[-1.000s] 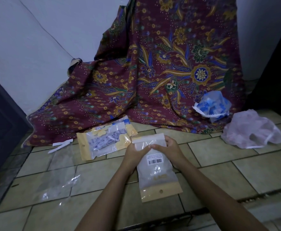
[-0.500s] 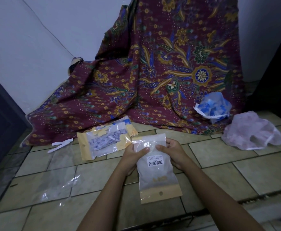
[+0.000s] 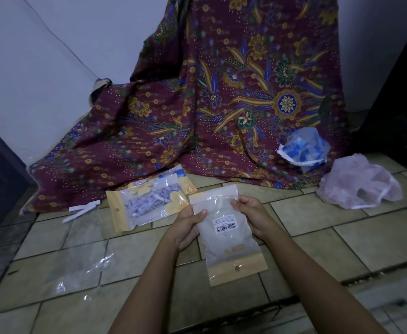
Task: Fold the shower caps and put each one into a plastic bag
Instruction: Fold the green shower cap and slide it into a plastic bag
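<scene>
Both hands hold a frosted plastic bag (image 3: 231, 239) with a barcode label and a yellow header strip, just above the tiled floor. My left hand (image 3: 185, 225) grips its left edge with the thumb on top. My right hand (image 3: 250, 215) grips the right edge near the bag's far end. A whitish folded item shows faintly inside. A blue-patterned shower cap (image 3: 303, 150) lies on the batik cloth at the right. A pale pink shower cap (image 3: 356, 186) lies on the tiles beside it.
Two filled yellow-edged bags (image 3: 147, 201) lie left of my hands. A clear empty wrapper (image 3: 84, 268) rests on the tiles at the left, with white paper strips (image 3: 82, 208) beyond it. A maroon batik cloth (image 3: 221, 104) drapes from the wall. A dark door stands at far left.
My hands have slid apart from the middle of the bag's far end toward its two side edges. The bag has tilted slightly.
</scene>
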The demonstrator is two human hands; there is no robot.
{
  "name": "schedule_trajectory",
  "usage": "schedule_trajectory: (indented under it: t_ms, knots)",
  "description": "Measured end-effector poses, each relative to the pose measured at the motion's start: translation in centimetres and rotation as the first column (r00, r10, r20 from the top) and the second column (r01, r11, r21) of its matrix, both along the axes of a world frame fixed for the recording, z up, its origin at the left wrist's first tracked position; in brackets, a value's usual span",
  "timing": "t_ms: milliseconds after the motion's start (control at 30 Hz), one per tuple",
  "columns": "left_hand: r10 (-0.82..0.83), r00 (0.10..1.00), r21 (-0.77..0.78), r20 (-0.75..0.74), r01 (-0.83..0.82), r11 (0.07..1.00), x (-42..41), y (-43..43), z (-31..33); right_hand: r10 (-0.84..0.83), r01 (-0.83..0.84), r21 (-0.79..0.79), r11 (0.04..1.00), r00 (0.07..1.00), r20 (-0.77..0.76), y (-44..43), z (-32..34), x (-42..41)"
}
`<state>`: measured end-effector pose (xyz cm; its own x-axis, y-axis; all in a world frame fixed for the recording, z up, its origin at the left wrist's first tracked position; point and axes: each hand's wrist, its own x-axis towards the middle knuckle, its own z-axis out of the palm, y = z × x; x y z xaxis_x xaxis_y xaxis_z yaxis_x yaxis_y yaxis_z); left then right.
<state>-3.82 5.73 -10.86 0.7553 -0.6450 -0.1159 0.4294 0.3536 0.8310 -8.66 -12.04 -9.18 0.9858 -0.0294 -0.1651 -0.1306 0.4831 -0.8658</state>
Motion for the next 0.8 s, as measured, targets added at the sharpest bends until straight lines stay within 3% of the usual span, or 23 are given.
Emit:
schedule_trajectory:
  t_ms: [800]
  knots:
    - [-0.076, 0.993, -0.064, -0.091, 0.070, 0.995, 0.22, 0.22, 0.61, -0.014, 0.015, 0.052, 0.999, 1.000, -0.007, -0.39, -0.18, 0.57]
